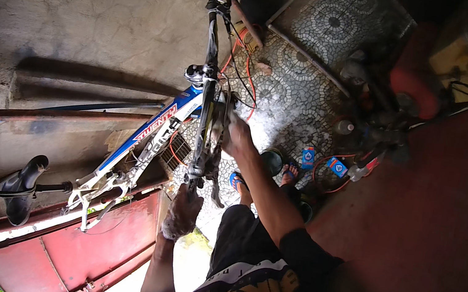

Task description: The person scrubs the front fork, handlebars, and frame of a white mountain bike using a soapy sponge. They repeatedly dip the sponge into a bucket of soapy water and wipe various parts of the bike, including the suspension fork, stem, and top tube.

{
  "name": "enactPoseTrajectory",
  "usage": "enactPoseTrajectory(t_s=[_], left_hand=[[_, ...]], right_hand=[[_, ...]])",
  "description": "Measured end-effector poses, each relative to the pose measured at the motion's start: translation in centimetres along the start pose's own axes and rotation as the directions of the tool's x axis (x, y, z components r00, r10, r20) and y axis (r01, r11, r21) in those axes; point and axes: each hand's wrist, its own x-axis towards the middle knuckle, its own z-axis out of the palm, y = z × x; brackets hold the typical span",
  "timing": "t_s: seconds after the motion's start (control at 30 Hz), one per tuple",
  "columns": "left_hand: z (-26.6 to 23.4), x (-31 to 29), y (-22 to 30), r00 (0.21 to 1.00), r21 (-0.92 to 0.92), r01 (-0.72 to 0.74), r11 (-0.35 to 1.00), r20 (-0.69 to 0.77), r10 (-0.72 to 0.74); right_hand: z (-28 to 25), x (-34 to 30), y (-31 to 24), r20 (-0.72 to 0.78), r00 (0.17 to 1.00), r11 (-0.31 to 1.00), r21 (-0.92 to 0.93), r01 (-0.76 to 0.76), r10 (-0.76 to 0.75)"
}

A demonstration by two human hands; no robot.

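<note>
A blue and white bicycle frame (148,134) slants across the left middle, without wheels in view. Its black handlebar (210,48) runs from the top down toward me, streaked with whitish suds. My left hand (181,212), foamy on the back, is closed round the near end of the bar. My right hand (238,137) is at the front of the bike, just right of the bar's middle, fingers curled against dark parts there. Shadow and the bike hide its fingertips, so what it grips cannot be made out. Black cables (233,61) loop beside the bar.
Below is a pebble-mosaic floor (279,85) with an orange cord (252,80). Two small blue boxes (307,158) and a dark bucket (271,160) stand near my feet. A black saddle (22,190) is at lower left by a red metal gate (66,248). A concrete wall (83,7) rises left.
</note>
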Motion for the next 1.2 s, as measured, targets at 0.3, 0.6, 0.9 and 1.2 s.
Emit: enactPoseTrajectory(t_s=[0.3, 0.6, 0.9, 1.2], left_hand=[[-1.4, -1.0, 1.2, 0.930, -0.050, 0.329, 0.943, 0.191, -0.314], [0.0, 1.0, 0.9, 0.951, -0.137, 0.309, 0.941, 0.060, -0.303], [0.1, -2.1, 0.9, 0.973, -0.129, 0.230, 0.965, 0.033, -0.227], [0.9, -4.8, -0.8, 0.984, 0.121, -0.178, 0.977, 0.027, 0.176]], right_hand=[[1.2, 10.8, -3.7, 0.094, 0.996, 0.986, -0.169, 0.013, 0.003], [-1.0, -0.1, 2.6, 0.347, 0.690, 0.302, -0.711, 0.635, -0.635], [-2.5, 10.7, -6.6, -0.091, 0.858, 0.713, -0.604, 0.356, -0.505], [-0.4, 17.1, -7.0, 0.160, 0.971, 0.699, -0.674, 0.238, -0.176]])
